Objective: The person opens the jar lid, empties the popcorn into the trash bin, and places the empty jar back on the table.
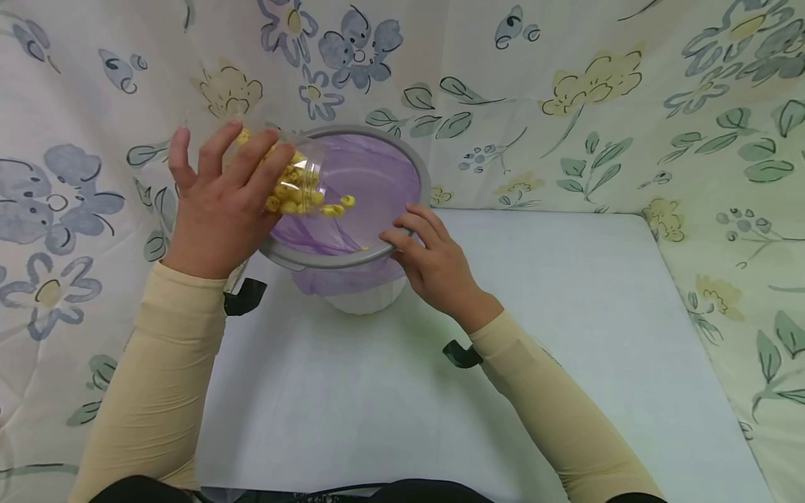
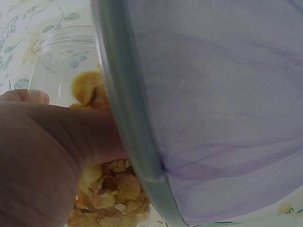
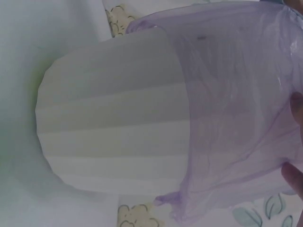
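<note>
My left hand (image 1: pixel 220 199) holds a clear plastic jar (image 1: pixel 312 168) tipped on its side, mouth over the bin. Yellow popcorn-like pieces (image 1: pixel 292 192) fill much of the jar, and a few tumble from its mouth. In the left wrist view the thumb lies across the jar (image 2: pixel 59 66), partly hidden by the bin's rim. Beneath is a white ribbed trash can (image 1: pixel 365 300) with a grey rim ring (image 1: pixel 346 260) and a purple bag (image 1: pixel 377 175) lining it. My right hand (image 1: pixel 434 262) grips the ring's near right side, fingers over the edge and thumb below.
The trash can stands on a white table (image 1: pixel 377 398), towards its back left. A flower-patterned cloth (image 1: pixel 503 140) hangs behind and along both sides. Dark straps (image 1: pixel 462 354) sit at the wrists over beige sleeves (image 1: pixel 553 405).
</note>
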{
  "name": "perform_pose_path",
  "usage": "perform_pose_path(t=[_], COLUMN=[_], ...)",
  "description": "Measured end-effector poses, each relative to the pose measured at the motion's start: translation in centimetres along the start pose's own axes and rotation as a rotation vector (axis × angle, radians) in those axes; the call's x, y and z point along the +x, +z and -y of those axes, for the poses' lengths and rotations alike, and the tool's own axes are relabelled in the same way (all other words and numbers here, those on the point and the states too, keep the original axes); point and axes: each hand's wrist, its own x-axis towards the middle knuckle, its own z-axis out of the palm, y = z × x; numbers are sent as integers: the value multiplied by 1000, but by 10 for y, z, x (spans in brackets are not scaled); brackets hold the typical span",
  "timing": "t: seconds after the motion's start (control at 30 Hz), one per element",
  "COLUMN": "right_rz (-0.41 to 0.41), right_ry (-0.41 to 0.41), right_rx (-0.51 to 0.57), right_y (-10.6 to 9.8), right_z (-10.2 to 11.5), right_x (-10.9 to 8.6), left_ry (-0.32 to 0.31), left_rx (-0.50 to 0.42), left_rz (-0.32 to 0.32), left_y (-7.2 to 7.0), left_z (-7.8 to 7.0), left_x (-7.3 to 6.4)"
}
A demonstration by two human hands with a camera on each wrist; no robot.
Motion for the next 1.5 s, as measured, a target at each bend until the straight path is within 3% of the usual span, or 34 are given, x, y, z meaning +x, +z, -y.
perform_pose_path(t=[0.47,0.8,1.07,1.5], right_rz=[-6,-9,-5,-19], right_ry=[-2,4,4,-1], right_rx=[5,2,1,8], right_y=[0,1,0,1], right_z=[1,0,1,1], right_x=[1,0,0,0], left_ry=[-14,30,33,49], left_rx=[-2,-8,2,1], left_rz=[62,-2,53,44], left_y=[-1,2,2,3], left_z=[1,0,0,-2], left_x=[-1,-1,-2,-2])
